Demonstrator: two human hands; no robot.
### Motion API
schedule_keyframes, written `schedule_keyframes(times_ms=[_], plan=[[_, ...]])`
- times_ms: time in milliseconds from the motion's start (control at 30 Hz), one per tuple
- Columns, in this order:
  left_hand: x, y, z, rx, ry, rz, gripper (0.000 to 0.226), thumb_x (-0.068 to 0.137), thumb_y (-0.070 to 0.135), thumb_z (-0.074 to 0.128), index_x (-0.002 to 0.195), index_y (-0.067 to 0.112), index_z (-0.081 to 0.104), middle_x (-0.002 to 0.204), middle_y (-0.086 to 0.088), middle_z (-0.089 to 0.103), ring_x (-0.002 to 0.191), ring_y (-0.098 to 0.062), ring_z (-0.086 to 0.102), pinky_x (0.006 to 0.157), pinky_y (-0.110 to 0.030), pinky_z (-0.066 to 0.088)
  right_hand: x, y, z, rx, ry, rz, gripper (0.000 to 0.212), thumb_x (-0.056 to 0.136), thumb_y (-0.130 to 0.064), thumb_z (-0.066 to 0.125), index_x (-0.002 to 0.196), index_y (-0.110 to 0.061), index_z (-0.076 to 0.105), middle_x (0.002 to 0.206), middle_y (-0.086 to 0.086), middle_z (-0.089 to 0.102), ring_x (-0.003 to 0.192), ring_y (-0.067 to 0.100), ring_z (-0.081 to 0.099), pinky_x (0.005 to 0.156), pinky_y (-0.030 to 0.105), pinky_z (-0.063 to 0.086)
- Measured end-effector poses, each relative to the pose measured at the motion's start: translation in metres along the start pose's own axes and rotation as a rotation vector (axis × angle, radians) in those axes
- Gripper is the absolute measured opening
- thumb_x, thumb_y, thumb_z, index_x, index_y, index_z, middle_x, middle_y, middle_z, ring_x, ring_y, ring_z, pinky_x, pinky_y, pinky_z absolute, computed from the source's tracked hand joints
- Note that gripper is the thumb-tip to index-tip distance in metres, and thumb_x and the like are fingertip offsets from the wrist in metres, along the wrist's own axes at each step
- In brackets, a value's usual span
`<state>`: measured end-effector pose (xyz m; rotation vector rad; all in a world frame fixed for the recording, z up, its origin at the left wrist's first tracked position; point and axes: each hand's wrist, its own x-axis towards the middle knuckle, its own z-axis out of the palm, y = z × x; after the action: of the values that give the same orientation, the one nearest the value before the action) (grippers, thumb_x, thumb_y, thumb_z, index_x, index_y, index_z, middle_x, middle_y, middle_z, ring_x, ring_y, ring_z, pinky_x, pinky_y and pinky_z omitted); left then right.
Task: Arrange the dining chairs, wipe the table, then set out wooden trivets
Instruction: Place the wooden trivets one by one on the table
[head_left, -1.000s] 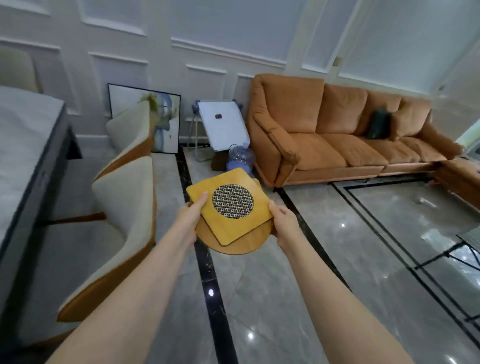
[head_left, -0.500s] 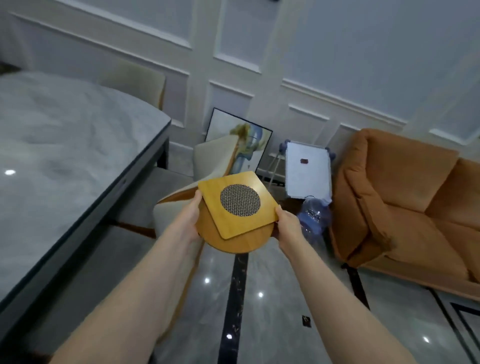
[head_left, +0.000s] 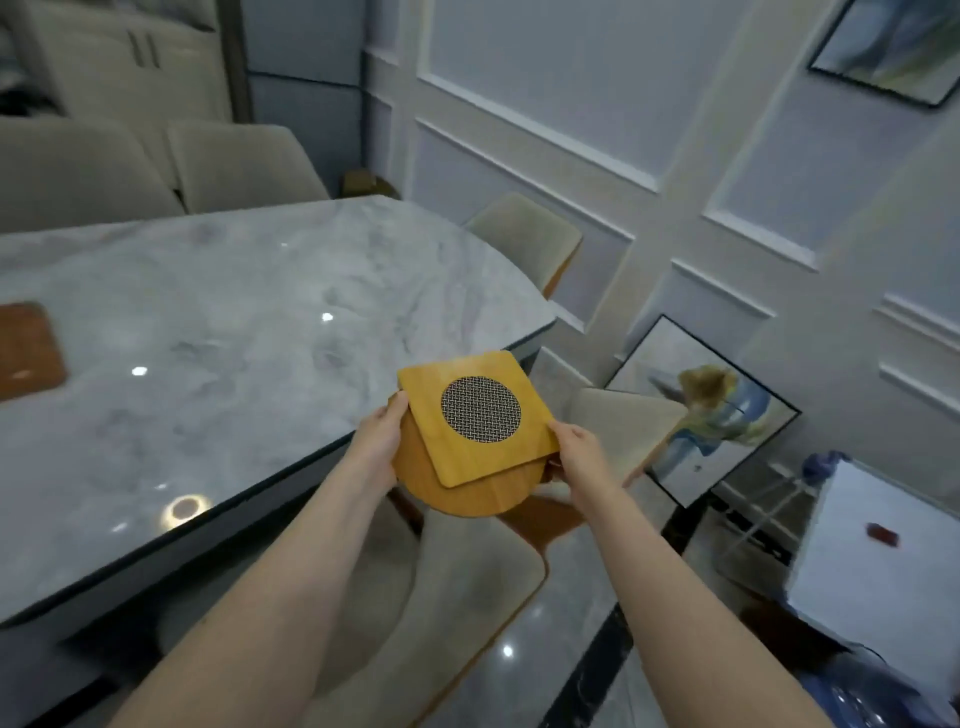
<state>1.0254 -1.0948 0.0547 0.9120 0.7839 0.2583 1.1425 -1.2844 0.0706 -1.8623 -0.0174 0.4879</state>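
Observation:
I carry a stack of wooden trivets in both hands just off the right edge of the marble dining table (head_left: 249, 291). On top lies a square trivet (head_left: 511, 457) with a round mesh centre, and under it a round trivet (head_left: 478, 496). My left hand (head_left: 376, 444) grips the stack's left edge and my right hand (head_left: 579, 452) grips its right edge. A darker brown trivet (head_left: 26, 348) lies on the table at the far left. Cream dining chairs stand below my arms (head_left: 467, 582), at the table's far end (head_left: 524, 239) and along its far side (head_left: 244, 166).
A framed painting (head_left: 706, 410) leans against the panelled wall to the right. A white board (head_left: 878, 545) on a stand and a blue water bottle (head_left: 826, 462) sit at the right edge. Glossy grey floor with a black inlay strip runs below.
My view has swung left from the sofa to the dining table. Both hands keep the same hold on the trivet stack, which is now beside the table's edge.

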Motion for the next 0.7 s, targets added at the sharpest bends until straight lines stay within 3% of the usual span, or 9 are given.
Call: schedule_keyframes(times_ms=[133, 233, 367, 433, 567, 700], plan=[[0.009, 0.012, -0.019, -0.136, 0.188, 0.076, 0.043, 0.096, 0.041, 0.049, 0.122, 0.007, 0.058, 0.106, -0.008, 0.067, 0.089, -0.022, 0.064, 0.069, -0.032, 0.05, 0.051, -0.031, 0.023, -0.203, -0.314, -0.049, 0.019, 0.096, -0.03, 0.054, 0.103, -0.014, 0.062, 0.097, -0.001, 0.06, 0.094, 0.018, 0.055, 0.079, 0.031, 0.046], [0.005, 0.015, -0.044, -0.225, 0.337, 0.128, 0.042, 0.096, 0.039, 0.05, 0.119, 0.006, 0.059, 0.102, -0.007, 0.068, 0.088, -0.019, 0.064, 0.065, -0.031, 0.05, 0.074, -0.05, 0.051, -0.317, -0.516, -0.061, 0.017, 0.094, -0.029, 0.058, 0.085, -0.018, 0.066, 0.074, -0.003, 0.055, 0.065, 0.011, 0.046, 0.056, 0.023, 0.035], [-0.01, 0.016, -0.085, -0.345, 0.562, 0.186, 0.044, 0.095, 0.039, 0.052, 0.124, 0.007, 0.057, 0.118, -0.011, 0.064, 0.1, -0.025, 0.062, 0.081, -0.038, 0.051, 0.081, -0.06, 0.108, -0.297, -0.781, 0.044, 0.017, 0.096, -0.017, 0.056, 0.08, -0.011, 0.061, 0.064, 0.004, 0.052, 0.046, 0.005, 0.043, 0.037, 0.014, 0.03], [-0.018, 0.017, -0.102, -0.373, 0.647, 0.183, 0.041, 0.095, 0.039, 0.05, 0.122, 0.008, 0.056, 0.113, -0.011, 0.063, 0.098, -0.027, 0.061, 0.079, -0.04, 0.05, 0.073, -0.058, 0.135, -0.231, -0.851, 0.094, 0.017, 0.096, -0.011, 0.055, 0.079, -0.009, 0.058, 0.061, 0.004, 0.054, 0.041, 0.004, 0.047, 0.036, 0.013, 0.031], [-0.025, 0.016, -0.15, -0.444, 0.805, 0.208, 0.049, 0.094, 0.046, 0.05, 0.124, 0.007, 0.054, 0.111, -0.011, 0.063, 0.079, -0.024, 0.06, 0.055, -0.033, 0.046, 0.055, -0.052, 0.199, -0.184, -0.922, 0.121, 0.014, 0.096, -0.011, 0.054, 0.084, -0.006, 0.06, 0.062, 0.003, 0.056, 0.041, 0.004, 0.051, 0.041, 0.014, 0.04], [-0.024, 0.017, -0.187, -0.443, 0.916, 0.227, 0.042, 0.098, 0.039, 0.045, 0.124, 0.006, 0.052, 0.107, -0.011, 0.062, 0.087, -0.024, 0.061, 0.056, -0.029, 0.046, 0.05, -0.044, 0.243, -0.134, -0.892, 0.137, 0.017, 0.096, -0.012, 0.054, 0.081, -0.005, 0.058, 0.059, 0.004, 0.052, 0.044, 0.006, 0.05, 0.043, 0.015, 0.042]])
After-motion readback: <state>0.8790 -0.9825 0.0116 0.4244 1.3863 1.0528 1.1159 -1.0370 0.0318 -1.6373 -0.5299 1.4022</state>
